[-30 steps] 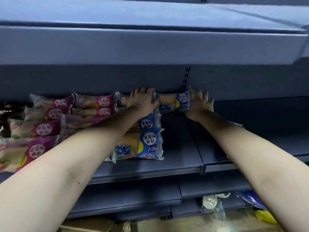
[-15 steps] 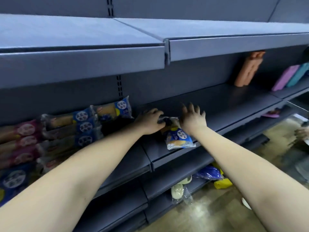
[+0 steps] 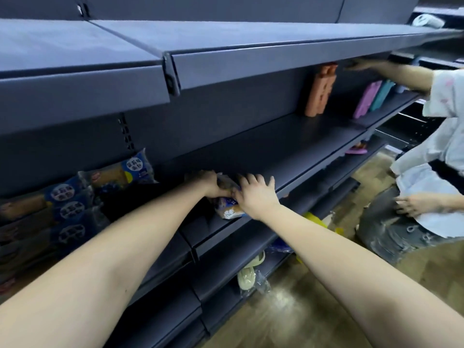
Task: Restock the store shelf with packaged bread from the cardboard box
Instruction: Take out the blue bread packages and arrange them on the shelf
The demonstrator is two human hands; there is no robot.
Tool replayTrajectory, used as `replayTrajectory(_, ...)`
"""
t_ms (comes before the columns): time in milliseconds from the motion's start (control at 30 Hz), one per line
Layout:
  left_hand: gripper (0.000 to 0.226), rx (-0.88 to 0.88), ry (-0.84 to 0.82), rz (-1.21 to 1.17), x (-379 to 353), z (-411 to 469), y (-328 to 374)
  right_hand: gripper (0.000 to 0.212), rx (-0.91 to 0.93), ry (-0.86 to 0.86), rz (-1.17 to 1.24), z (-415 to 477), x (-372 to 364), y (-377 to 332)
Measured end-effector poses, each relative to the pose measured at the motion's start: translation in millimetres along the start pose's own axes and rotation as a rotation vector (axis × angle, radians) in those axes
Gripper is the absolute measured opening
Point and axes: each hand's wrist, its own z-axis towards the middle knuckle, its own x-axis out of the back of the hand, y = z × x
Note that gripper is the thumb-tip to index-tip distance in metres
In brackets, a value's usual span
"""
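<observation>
Left hand (image 3: 207,185) grips the bread pack (image 3: 227,210) on the dark shelf (image 3: 288,156). Right hand (image 3: 256,195) flat on it, fingers spread.

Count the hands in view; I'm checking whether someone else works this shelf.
4. The left hand grips and right hand presses a bread pack on the shelf; another person's raised hand reaches the far end, their lowered hand is at their waist.

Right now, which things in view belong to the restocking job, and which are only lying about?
Job: bread pack between left hand and right hand; stacked blue bread packs; shelf.
Lying about: orange item, pink item, teal item, pale slippers below.
</observation>
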Motion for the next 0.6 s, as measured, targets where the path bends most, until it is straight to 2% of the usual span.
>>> replayTrajectory(133, 0.090, 0.092, 0.042, -0.183, -4.7, -1.9, -12.2, 0.077, 0.070, -0.117, 0.105, -1.1, 4.9, 13.0)
replayTrajectory(300, 0.072, 0.109, -0.058, -0.511, -2.6, -8.0, -23.7, 0.091, 0.119, -0.217, 0.374, 3.4, 8.8, 8.1)
replayTrajectory(400, 0.060, 0.130, -0.066, -0.718, -0.4, -14.6, -31.8, 0.094, 0.163, -0.210, 0.475, 7.4, 9.8, -7.9)
replayTrajectory(600, 0.061, 0.194, 0.002, -0.951, 11.9, -33.5, -58.7, 0.101, 0.229, -0.148, 0.533, 18.4, 16.8, -25.2)
